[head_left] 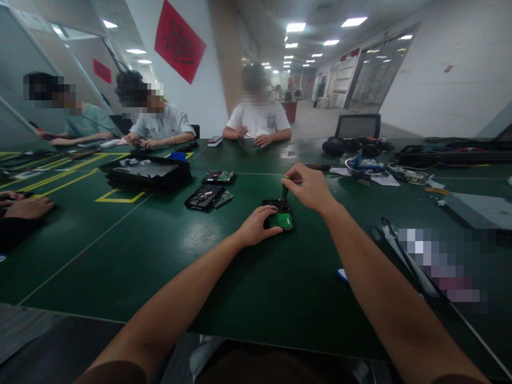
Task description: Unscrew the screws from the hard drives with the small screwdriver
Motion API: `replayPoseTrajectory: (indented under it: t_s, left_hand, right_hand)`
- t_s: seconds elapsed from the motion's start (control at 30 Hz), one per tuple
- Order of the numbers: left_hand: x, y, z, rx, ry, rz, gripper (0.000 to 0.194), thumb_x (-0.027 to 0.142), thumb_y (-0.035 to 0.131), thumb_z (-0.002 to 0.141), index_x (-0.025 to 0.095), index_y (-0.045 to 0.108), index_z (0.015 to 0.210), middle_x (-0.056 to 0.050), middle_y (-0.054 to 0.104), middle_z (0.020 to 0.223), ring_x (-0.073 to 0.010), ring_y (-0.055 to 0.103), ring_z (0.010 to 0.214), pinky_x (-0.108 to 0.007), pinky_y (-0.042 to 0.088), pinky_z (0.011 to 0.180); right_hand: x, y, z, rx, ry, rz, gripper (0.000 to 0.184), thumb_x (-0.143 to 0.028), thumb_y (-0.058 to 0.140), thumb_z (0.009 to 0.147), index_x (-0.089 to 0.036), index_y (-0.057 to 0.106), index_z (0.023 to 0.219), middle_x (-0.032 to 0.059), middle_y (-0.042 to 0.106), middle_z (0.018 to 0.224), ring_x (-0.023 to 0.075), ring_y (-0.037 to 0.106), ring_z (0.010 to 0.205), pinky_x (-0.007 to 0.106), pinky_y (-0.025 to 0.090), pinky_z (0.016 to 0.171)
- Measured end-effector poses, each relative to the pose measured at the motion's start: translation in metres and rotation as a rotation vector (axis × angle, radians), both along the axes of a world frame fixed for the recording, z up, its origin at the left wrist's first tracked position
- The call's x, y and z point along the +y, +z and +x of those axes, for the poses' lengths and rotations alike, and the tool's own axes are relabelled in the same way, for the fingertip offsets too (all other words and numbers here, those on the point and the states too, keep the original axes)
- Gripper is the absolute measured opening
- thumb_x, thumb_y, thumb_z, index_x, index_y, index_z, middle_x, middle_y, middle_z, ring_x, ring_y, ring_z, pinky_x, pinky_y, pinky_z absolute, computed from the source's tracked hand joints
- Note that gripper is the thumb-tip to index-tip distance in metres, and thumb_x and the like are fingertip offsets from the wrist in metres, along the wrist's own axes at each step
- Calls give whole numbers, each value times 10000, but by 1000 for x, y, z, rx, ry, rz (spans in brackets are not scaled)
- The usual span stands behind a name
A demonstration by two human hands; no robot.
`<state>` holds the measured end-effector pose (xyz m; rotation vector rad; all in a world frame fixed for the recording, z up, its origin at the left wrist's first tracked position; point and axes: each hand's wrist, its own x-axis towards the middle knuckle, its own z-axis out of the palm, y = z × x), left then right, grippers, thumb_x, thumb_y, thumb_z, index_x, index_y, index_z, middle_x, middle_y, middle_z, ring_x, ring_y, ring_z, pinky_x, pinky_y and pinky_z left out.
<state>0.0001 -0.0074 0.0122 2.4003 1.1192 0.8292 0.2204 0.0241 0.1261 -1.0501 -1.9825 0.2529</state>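
A hard drive (282, 221) with a green circuit board lies face up on the green table in front of me. My left hand (260, 224) grips its left side, the thumb along the near edge and the fingers over the far part. Above the drive, my right hand (307, 185) pinches the top of a screwdriver (284, 191) with a dark green handle. The screwdriver stands nearly upright, its tip down by the board; whether it sits in a screw is too small to tell. Left of them lie another drive (218, 177), a black drive case (204, 197) and a loose circuit board (223, 199).
A stack of black trays (146, 172) stands at the left. Another screwdriver (316, 166) lies beyond my right hand. Cables (366, 164) and a grey box (478, 209) are on the right. Several people sit around the table; one person's hand (30, 205) rests at the left edge.
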Motion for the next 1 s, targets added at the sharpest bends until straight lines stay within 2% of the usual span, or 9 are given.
replayPoseTrajectory:
  t_s: [0.2, 0.4, 0.63, 0.87, 1.0]
  left_hand:
    - [2, -2, 0, 4, 2, 0, 661, 551, 761, 835, 197, 600, 1368, -141, 568, 1481, -307, 505, 1421, -504, 408, 1210]
    - [3, -3, 0, 2, 5, -1, 656, 551, 765, 832, 198, 604, 1362, -137, 576, 1471, -306, 513, 1412, -501, 408, 1210]
    - [2, -2, -1, -7, -1, -2, 663, 551, 761, 838, 186, 602, 1369, -140, 573, 1470, -293, 515, 1406, -483, 413, 1209]
    - [0, 0, 1, -8, 6, -7, 644, 543, 763, 837, 196, 610, 1357, -142, 578, 1468, -302, 515, 1410, -494, 408, 1213]
    - [1, 0, 0, -6, -1, -1, 646, 535, 766, 837, 201, 604, 1366, -139, 573, 1475, -303, 512, 1414, -505, 409, 1210]
  right_hand:
    - [0, 0, -1, -3, -12, 25, 109, -287, 672, 880, -223, 655, 966, 85, 726, 1020, 243, 689, 892, 437, 588, 857]
    - [0, 0, 0, 28, 5, 25, 101, -315, 687, 891, -220, 663, 918, 64, 726, 907, 230, 689, 819, 428, 587, 814]
    - [1, -2, -1, -56, 35, 47, 216, -264, 647, 896, -235, 722, 1096, 88, 715, 1109, 257, 689, 962, 454, 579, 897]
    - [2, -3, -1, 41, 24, -13, 171, -292, 683, 877, -231, 687, 1037, 77, 745, 1009, 262, 715, 930, 456, 604, 863]
    - [1, -2, -1, 21, 35, -19, 145, -322, 695, 878, -239, 662, 992, 71, 738, 1019, 243, 710, 895, 439, 611, 850]
